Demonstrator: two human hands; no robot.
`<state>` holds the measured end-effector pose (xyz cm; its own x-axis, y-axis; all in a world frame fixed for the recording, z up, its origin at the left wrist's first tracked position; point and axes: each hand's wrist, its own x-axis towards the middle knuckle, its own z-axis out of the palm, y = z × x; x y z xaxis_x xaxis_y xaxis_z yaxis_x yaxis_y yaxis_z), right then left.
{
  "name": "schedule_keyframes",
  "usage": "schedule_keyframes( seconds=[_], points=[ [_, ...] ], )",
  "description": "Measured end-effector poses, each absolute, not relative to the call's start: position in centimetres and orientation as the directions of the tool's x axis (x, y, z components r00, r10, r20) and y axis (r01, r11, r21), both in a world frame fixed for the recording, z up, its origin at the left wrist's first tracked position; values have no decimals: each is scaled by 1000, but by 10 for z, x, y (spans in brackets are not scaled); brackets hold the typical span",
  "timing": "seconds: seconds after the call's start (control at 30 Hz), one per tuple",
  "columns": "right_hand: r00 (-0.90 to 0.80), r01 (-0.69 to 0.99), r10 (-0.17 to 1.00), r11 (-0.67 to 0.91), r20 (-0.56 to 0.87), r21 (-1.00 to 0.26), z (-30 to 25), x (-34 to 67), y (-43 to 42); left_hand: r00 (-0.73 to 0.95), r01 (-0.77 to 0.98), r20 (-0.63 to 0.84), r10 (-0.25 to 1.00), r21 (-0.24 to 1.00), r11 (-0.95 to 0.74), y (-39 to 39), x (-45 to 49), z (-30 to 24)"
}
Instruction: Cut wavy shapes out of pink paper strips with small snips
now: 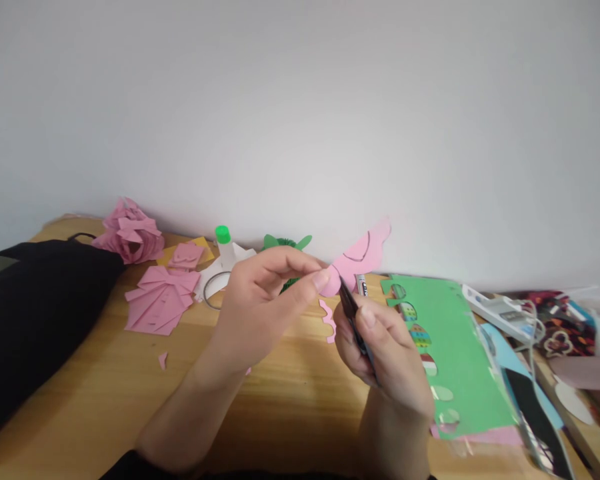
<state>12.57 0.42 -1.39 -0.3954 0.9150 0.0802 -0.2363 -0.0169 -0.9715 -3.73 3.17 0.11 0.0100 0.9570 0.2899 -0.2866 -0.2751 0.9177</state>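
Observation:
My left hand [265, 300] pinches a pink paper strip [363, 257] between thumb and fingers, holding it up above the wooden table [105, 407]. My right hand [380, 350] is closed round a pair of small dark scissors [351, 308], whose blades meet the lower edge of the pink strip. A curved line is drawn on the strip. A small scalloped pink scrap [327, 320] lies on the table just below the hands.
A pink paper flower [130, 233], folded pink pieces [160, 297], a glue bottle with a green cap [224, 245] and a tape ring [214, 290] lie at the back left. A green sheet with stickers [455, 353] lies right. A black bag [30, 313] fills the left edge.

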Motion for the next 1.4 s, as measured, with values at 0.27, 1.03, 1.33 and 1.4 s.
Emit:
schedule_keyframes(
  seconds=[0.27, 1.03, 1.33, 1.4],
  points=[
    [-397, -244, 914, -17, 84, -970, -15, 126, 4, 29, -282, 301, 953, 917, -281, 31, -36, 2],
    [-384, -264, 921, -38, 69, -964, -15, 124, 3, 58, -256, 309, 949, 924, -285, 29, -34, 2],
    [-391, -291, 916, -28, 92, -956, -14, 124, 4, 54, -259, 325, 944, 918, -301, 28, -34, 1],
    [-395, -293, 914, -28, 95, -956, -14, 124, 4, 47, -254, 332, 942, 916, -311, 28, -34, 1]
  ],
)
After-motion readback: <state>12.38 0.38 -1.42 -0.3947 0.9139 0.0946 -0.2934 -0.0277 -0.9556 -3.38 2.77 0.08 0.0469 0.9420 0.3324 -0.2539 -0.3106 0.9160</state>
